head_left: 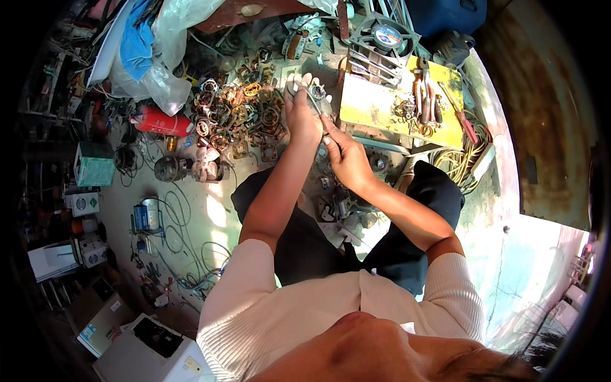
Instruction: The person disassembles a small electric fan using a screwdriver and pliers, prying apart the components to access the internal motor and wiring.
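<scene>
"red is what stands out first: what is it?"

"a red cylinder (162, 121) lying on the floor, well left of the hands. between it and them sits a heap of wound cores (237, 118), copper and dark metal tangled together."

"and then the left hand (304, 116)?"

"reaching forward, partly open, fingers extended rather than fisted. a thin metal tool (314, 103) crosses by its fingers. whether those fingers pinch anything, i can't tell."

"so where's the small part?"

"there's a small round part (317, 93), just right of the left fingertips, near the tool. i can't tell if it touches the hand or lies beyond it."

"which step would you call this?"

"close handwork with the tool, i'd judge. the next move calls for a steady left hand and a controlled right one, so the tip doesn't slip toward the fingers."

"how is the right hand (347, 159) set?"

"just right of the left wrist and a little nearer the body, fingers closed around the near end of the tool."

"anything further right?"

"a yellow desk (369, 105) near the right hand, with pliers (425, 89) on it, and beyond its near corner a coil of pale cable (466, 167) on the floor."
</scene>
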Motion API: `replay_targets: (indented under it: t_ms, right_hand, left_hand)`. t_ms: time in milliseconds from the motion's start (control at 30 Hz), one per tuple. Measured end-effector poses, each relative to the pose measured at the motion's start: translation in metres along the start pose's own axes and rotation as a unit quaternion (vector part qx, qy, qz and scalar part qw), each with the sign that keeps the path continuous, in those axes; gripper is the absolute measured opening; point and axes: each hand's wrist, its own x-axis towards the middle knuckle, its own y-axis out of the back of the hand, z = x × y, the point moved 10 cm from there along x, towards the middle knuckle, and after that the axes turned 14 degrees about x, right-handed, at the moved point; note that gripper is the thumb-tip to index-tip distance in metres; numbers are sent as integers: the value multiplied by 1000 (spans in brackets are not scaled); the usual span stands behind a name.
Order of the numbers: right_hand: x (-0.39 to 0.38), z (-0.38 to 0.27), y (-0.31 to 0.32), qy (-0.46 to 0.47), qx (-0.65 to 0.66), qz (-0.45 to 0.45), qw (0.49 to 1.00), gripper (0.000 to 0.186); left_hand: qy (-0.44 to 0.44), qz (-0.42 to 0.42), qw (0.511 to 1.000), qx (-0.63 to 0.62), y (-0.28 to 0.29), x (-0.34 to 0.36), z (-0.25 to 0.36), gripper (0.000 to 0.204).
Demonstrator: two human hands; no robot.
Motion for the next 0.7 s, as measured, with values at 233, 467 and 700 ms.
replay_targets:
  t_ms: [233,467,700]
  right_hand:
    - [9,-28,23,146,-147,71,976,66]
    - [33,-15,44,-35,-26,-22,999,48]
    - [14,-19,39,-135,-71,-132,980,46]
  left_hand:
    - [236,48,954,-179,40,26,-55,23]
    - [326,-60,870,-364,14,14,-23,35]
    - [281,-15,942,-183,33,9,-11,32]
